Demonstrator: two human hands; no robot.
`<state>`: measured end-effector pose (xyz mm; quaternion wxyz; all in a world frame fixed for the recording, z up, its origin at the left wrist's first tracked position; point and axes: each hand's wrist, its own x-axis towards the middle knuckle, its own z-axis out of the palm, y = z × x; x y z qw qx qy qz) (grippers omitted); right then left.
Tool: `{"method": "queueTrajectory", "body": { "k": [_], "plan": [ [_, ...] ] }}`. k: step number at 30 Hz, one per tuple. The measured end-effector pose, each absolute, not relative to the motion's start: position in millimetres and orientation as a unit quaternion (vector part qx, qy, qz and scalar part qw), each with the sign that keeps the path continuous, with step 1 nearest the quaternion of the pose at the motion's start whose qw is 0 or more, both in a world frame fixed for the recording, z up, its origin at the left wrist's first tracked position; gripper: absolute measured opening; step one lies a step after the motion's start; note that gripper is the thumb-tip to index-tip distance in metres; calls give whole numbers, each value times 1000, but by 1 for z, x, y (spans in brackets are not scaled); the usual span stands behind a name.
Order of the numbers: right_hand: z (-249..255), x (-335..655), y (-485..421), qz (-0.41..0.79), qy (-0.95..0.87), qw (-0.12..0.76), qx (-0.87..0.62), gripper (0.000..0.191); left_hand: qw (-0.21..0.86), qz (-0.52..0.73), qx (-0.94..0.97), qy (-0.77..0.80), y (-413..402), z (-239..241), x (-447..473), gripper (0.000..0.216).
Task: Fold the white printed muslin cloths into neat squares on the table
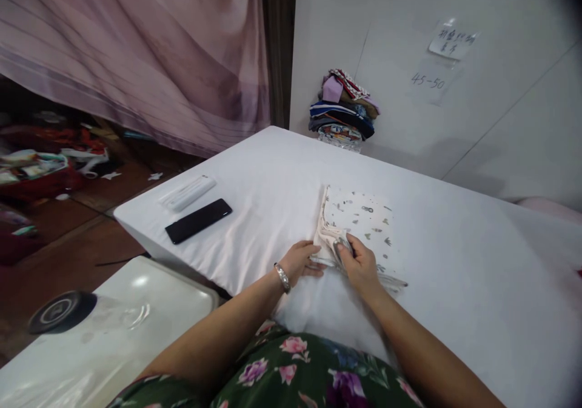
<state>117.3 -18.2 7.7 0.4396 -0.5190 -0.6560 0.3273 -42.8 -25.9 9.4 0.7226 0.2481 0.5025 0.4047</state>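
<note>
A folded white cloth (364,214) with a small grey and green print lies in layers on the white-covered table, close in front of me. My right hand (359,262) pinches its near left corner, thumb on top, lifting several layers a little. At the cloth's near left edge is my left hand (302,259), a silver bracelet on its wrist. Its fingers are stretched out and apart, touching the edge of the lower layers. The fingertips of my right hand are partly hidden in the folds.
A black phone (199,220) and a white oblong object (188,193) lie on the left of the table (454,287). Folded clothes (343,108) are stacked at the far edge by the wall. A lower white surface (150,287) with a clear container stands at left.
</note>
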Motion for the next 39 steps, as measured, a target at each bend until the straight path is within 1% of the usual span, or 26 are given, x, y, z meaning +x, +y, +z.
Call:
{"method": "queueTrajectory", "body": {
  "k": [3, 7, 13, 16, 20, 25, 28, 31, 36, 39],
  "plan": [
    [7, 117, -18, 324, -658, 438, -519, 34, 722, 381, 260, 516, -22, 12, -41, 37],
    [11, 117, -20, 323, -656, 448, -515, 30, 690, 364, 283, 557, -20, 11, -37, 19],
    [12, 117, -23, 298, -663, 451, -517, 29, 598, 399, 366, 591, -26, 5, -36, 9],
    [6, 117, -25, 249, -698, 432, -514, 29, 598, 432, 358, 572, -30, 6, -33, 11],
    [-1, 117, -26, 202, -756, 410, -468, 28, 653, 464, 297, 520, -34, 15, -32, 15],
    [-2, 119, -26, 196, -768, 405, -456, 28, 724, 468, 230, 451, -38, 24, -37, 28],
    [0, 119, -27, 199, -772, 398, -454, 29, 749, 455, 227, 425, -40, 26, -41, 33],
    [1, 118, -27, 223, -761, 403, -457, 31, 741, 446, 237, 443, -39, 25, -41, 35],
    [0, 118, -22, 334, -671, 433, -501, 33, 730, 445, 252, 454, -40, 20, -40, 34],
    [0, 118, -21, 348, -640, 446, -520, 33, 736, 444, 247, 448, -40, 18, -41, 30]
  ]
}}
